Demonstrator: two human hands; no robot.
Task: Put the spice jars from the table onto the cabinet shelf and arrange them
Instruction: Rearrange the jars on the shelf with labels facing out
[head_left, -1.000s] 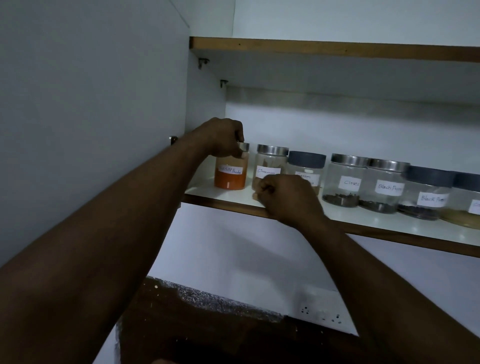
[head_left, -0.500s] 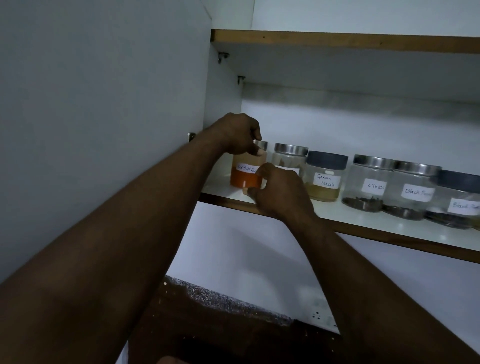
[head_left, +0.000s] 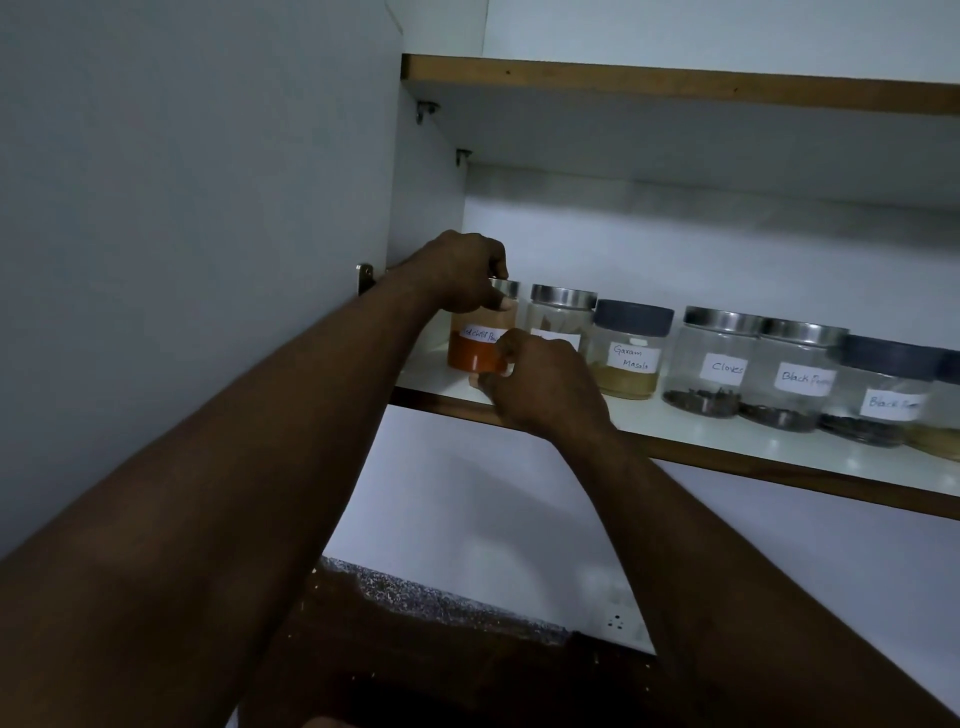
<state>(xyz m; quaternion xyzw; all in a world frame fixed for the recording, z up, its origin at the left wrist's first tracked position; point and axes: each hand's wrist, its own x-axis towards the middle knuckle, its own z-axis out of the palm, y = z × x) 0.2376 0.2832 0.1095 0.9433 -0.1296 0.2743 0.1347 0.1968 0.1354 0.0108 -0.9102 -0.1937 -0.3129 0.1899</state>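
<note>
"What can be read on the shelf (head_left: 675, 422)?"

"Handwritten white labels. The orange-filled jar (head_left: 475, 358), mid-frame, reads 'Red chilli Pow…', its end hidden by the right hand (head_left: 540, 387). The grey-lidded jar (head_left: 630, 358) reads 'Garam Masala'."

"And further right?"

"The steel-lidded jar (head_left: 712, 366) reads 'Cloves'. Its right neighbour (head_left: 797, 382) and the dark-lidded jar (head_left: 883, 402) each show 'Black Pe…', with the rest unclear. The half-hidden jar (head_left: 561, 314) has its label covered."

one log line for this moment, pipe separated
stage: arranging | left hand: grips top of red chilli powder jar | right hand: holds its lower side | jar: upright, leftmost on cabinet shelf
</note>
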